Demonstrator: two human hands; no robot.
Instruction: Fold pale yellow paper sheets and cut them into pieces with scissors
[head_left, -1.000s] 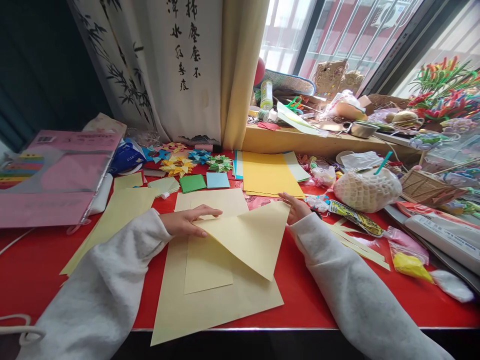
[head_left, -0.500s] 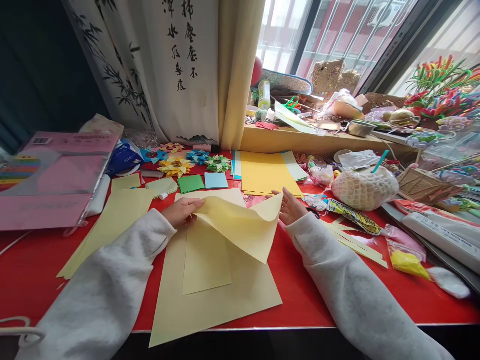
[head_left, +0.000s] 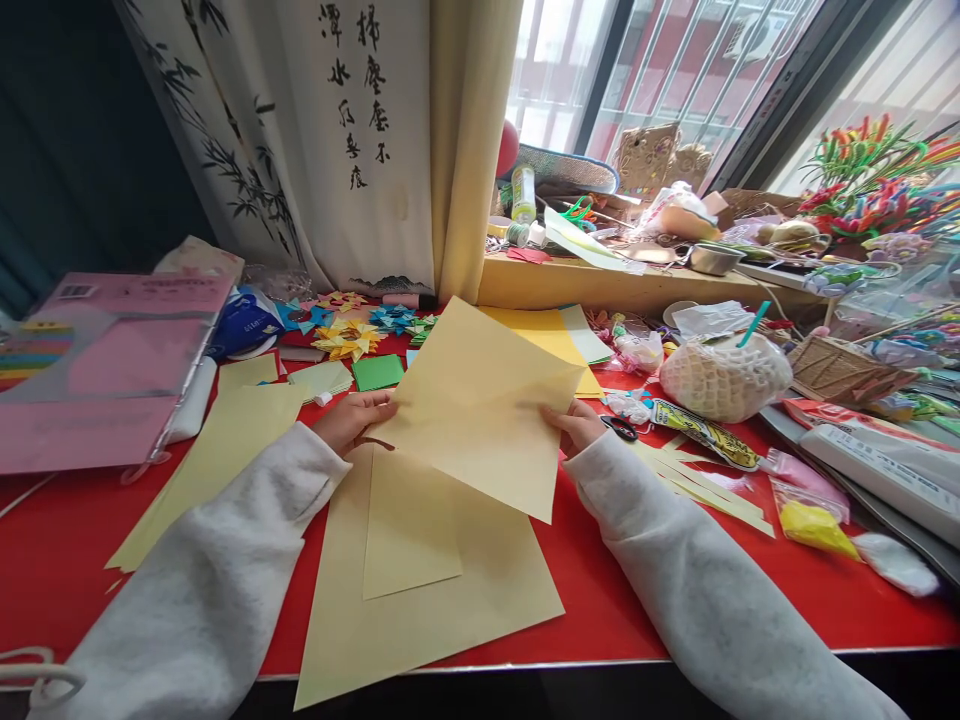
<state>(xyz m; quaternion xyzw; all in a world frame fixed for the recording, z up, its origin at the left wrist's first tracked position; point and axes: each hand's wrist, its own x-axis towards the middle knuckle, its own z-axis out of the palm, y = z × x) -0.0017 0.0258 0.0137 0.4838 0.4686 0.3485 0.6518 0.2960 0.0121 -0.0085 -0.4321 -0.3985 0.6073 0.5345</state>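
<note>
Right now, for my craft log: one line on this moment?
left hand: holds pale yellow sheet | right hand: holds same sheet | sheet: lifted above red table

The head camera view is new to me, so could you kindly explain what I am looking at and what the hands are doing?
This one picture comes from a camera worn on a person's head, looking forward and down, so the two grey sleeves are the person's own arms. The left hand and the right hand each grip an edge of a pale yellow sheet, lifted above the red table. Beneath it lie two more pale yellow sheets, one atop the other. Farther back sit folded paper stars, a green square and a darker yellow sheet. A pink paper pack lies at the left; scissors sit beside the right hand.
</note>
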